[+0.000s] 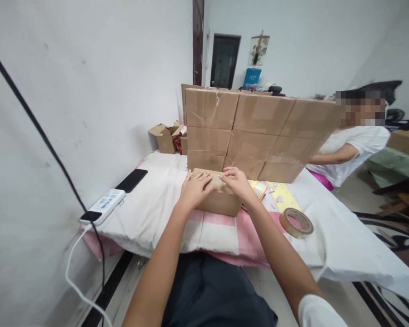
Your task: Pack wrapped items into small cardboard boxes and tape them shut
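Note:
A small closed cardboard box (220,203) stands on the cloth-covered table in front of me. My left hand (198,187) lies on the left part of its top, fingers stretched out. On the right part of the same top rests my right hand (237,182), its fingers apart and slightly bent. Neither hand appears to hold anything. Right of the box, a roll of brown packing tape (297,222) lies on its side. Behind the box rises a wall of stacked, taped cardboard boxes (252,131).
A black phone (132,180) and a white power bank (105,205) with a cable lie at the left edge. An open carton (165,137) stands at the back left. Behind the stack, at right, is a person in a white shirt (352,152). A black cord hangs at left.

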{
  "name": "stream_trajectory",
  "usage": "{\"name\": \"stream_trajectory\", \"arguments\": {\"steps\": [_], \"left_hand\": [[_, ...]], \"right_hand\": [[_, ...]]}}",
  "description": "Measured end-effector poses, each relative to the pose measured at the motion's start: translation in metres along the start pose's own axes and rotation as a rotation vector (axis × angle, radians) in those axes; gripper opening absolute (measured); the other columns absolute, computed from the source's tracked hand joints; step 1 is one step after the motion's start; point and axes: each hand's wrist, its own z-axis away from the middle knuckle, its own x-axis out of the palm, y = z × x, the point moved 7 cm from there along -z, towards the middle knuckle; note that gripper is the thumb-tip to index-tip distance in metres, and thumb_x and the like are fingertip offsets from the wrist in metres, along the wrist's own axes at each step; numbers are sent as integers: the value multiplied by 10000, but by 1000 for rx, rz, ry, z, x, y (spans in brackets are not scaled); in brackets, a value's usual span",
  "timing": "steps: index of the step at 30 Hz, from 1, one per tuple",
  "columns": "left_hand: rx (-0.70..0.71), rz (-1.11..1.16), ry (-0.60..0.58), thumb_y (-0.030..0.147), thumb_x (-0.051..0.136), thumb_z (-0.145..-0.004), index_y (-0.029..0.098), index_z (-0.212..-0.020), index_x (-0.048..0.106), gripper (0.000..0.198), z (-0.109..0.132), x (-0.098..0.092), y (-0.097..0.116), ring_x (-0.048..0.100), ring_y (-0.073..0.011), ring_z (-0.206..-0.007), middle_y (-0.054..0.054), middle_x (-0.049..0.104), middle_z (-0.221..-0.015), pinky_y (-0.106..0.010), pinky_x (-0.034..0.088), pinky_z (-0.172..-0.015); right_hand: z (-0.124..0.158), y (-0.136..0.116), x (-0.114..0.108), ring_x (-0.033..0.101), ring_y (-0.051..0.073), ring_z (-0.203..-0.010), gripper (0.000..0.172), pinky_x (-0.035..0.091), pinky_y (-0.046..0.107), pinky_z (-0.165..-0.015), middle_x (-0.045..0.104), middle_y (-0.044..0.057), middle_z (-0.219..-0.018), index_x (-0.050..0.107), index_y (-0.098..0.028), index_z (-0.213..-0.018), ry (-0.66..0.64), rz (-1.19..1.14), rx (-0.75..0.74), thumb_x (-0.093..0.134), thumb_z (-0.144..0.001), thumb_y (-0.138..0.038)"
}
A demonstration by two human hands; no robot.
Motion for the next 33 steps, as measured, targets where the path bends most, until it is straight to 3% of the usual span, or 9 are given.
{"name": "stream_trajectory", "arguments": {"steps": [4, 7, 13, 16, 23, 29, 33], "left_hand": [[6, -18, -9, 612, 573, -912, 232, -1567, 336, 793, 5, 3, 0, 480, -287, -1411, -109, 609, -1436, -548, 130, -1252], [27, -57, -5, 652, 634, -851, 277, -1576, 312, 878, 6, 5, 1, 464, -307, -1418, -89, 567, -1484, -562, 97, -1252], [102, -198, -5, 616, 669, -839, 374, -1471, 495, 699, 9, 5, 5, 321, -365, -1498, -94, 404, -1607, -618, 182, -1199], [159, -216, 1, 550, 680, -862, 402, -1414, 556, 584, 12, 3, 10, 270, -347, -1523, -46, 346, -1640, -595, 210, -1186], [188, -108, -42, 374, 561, -968, 365, -1427, 543, 460, 16, 12, 20, 387, -285, -1472, -32, 505, -1538, -554, 232, -1179], [223, -46, -35, 296, 504, -976, 286, -1425, 547, 450, 18, 18, 26, 517, -270, -1380, -65, 601, -1445, -529, 256, -1164], [236, -36, 2, 290, 494, -965, 285, -1399, 574, 441, 18, 15, 28, 550, -282, -1346, -68, 624, -1420, -515, 286, -1138]], "right_hand": [[-10, 13, 2, 497, 336, -1248, 144, 314, 526, -1091, 683, 71, -1159, 732, -231, -642, 5, 194, 133, 719, -750, -325], [-14, 15, 6, 447, 360, -1274, 150, 311, 543, -1059, 667, 66, -1239, 743, -228, -674, -29, 327, 198, 691, -788, -310], [-17, 16, 13, 438, 353, -1165, 169, 346, 540, -992, 671, 126, -1126, 710, -194, -651, 3, 421, 128, 659, -802, -252], [-16, 19, 15, 441, 331, -1118, 156, 370, 518, -971, 656, 137, -1094, 711, -190, -674, 13, 468, 99, 642, -807, -234], [-16, 20, 19, 448, 349, -1081, 211, 396, 493, -891, 645, 174, -1098, 736, -174, -782, -49, 601, 91, 554, -870, -236], [-12, 12, 17, 434, 348, -1170, 189, 399, 476, -939, 610, 177, -1202, 733, -162, -929, -110, 683, 112, 577, -890, -261], [-14, 13, 9, 462, 315, -1154, 217, 418, 425, -932, 606, 187, -1217, 659, -135, -1071, -49, 703, 90, 531, -900, -169]]}}
